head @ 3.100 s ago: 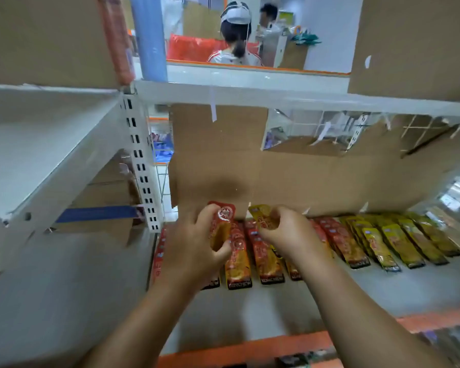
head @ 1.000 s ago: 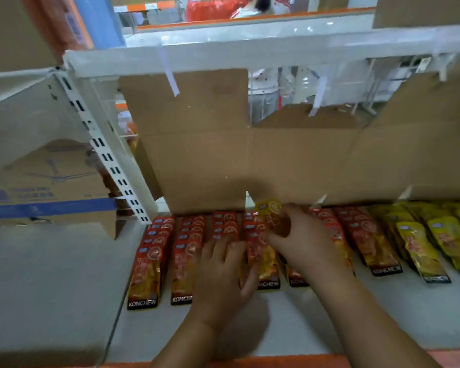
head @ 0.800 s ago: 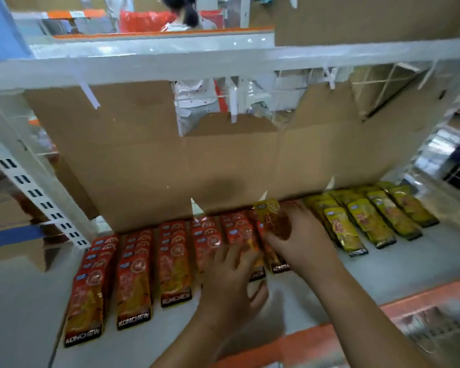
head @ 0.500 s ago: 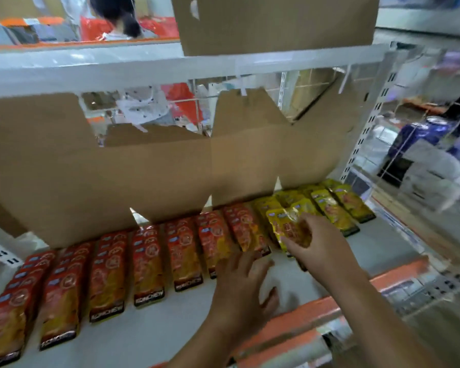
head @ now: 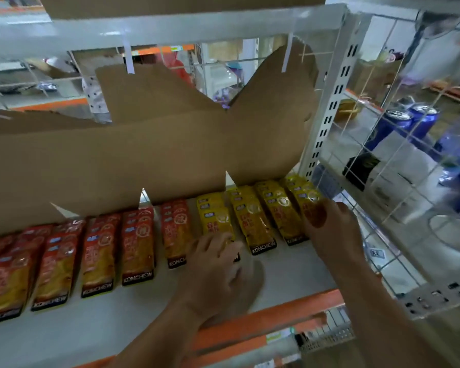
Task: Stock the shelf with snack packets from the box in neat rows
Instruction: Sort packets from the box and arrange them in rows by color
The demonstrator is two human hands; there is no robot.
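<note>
At the far left of the white shelf (head: 290, 272), rows of red snack packets (head: 96, 251) lie flat, each row overlapping like tiles from the back toward the front edge, their dark "KONCHEW" bands facing forward. Behind them stands a sheet of brown cardboard (head: 133, 166), its torn flaps rising toward the shelf above. To the right of the red rows come the yellow snack packets (head: 258, 221), laid the same way in four rows that reach to the shelf's right post (head: 327, 107).

The left hand (head: 218, 266) rests palm down on the shelf at the front of the first yellow row, fingers spread wide and flat, the fingertips lying on the lower end of that row's front packet; it grips nothing. The right hand (head: 329, 229) is at the far-right yellow row, its fingers and thumb closed on a yellow packet (head: 312, 208) that lies on top of that row. Right of the post, a wire grid (head: 398, 144) shows blue cans (head: 409, 120) behind it.
</note>
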